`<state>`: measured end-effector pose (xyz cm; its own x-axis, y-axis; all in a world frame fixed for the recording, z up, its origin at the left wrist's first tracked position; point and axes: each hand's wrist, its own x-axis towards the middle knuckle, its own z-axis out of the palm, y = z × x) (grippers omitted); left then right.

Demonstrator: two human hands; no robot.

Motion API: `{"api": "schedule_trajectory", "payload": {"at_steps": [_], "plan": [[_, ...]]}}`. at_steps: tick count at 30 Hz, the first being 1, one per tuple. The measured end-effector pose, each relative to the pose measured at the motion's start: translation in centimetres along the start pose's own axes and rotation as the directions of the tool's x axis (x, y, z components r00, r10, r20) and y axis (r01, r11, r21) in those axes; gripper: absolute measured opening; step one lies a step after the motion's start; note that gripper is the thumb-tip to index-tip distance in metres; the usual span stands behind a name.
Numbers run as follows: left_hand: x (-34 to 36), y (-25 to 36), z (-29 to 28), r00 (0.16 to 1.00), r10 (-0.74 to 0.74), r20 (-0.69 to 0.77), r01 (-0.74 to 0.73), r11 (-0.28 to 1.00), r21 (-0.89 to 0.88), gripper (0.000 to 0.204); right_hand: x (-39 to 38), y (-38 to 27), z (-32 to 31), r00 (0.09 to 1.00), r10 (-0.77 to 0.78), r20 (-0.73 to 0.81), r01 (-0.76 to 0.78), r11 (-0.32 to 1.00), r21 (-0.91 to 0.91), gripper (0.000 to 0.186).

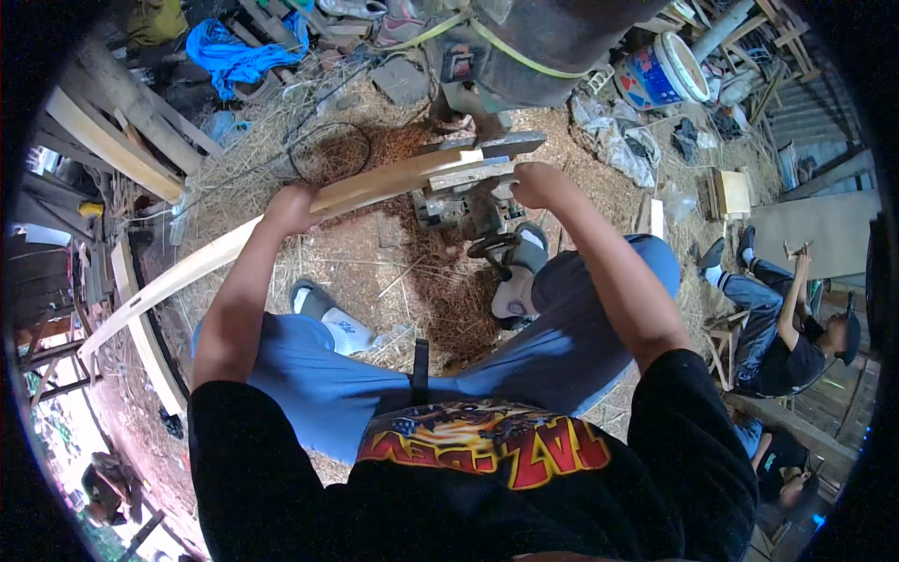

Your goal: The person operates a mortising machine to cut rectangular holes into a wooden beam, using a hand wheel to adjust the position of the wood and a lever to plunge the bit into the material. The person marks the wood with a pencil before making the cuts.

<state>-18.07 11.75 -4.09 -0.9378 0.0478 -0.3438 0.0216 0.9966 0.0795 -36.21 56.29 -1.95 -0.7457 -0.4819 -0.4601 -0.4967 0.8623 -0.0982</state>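
Note:
A long pale wooden board (211,251) runs from the lower left to the machine in front of me. A small slot shows near its far left end. My left hand (292,208) is closed around the board's middle. The board's right end lies over a metal vise-like machine table (454,206), beside a short wood block (468,174). At the right of that block my right hand (541,184) is closed, its fingers curled; what it grips is hidden. A dark handwheel (493,245) sits below the machine table, between my legs.
A large dark machine body (534,47) with a yellow hose rises ahead. Shavings and straw cover the floor. More boards (117,145) lean at left, and a white bucket (661,71) lies back right. Other people, one seated (782,328), are at the right; another is lower left.

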Motion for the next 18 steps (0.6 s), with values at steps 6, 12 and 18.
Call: {"api": "schedule_trajectory", "payload": {"at_steps": [6,12,18], "plan": [[-1.0,1.1,-1.3,0.992,-0.093,0.082,0.094,0.996,-0.003,0.062,3.4,3.9,-1.4,0.963,-0.076,0.259,0.125,0.975,-0.182,0.037],[0.6,1.6,-1.0,0.995,-0.063,0.074,0.062,0.998,0.007,0.062,6.6,10.2,0.5,0.999,0.04,-0.033,-0.042,0.998,-0.043,0.032],[0.0,-2.2,3.1,0.997,0.033,-0.064,-0.026,0.993,0.117,0.058,6.3,5.3,-1.8,0.993,-0.006,-0.119,0.009,1.0,0.027,0.032]]}}
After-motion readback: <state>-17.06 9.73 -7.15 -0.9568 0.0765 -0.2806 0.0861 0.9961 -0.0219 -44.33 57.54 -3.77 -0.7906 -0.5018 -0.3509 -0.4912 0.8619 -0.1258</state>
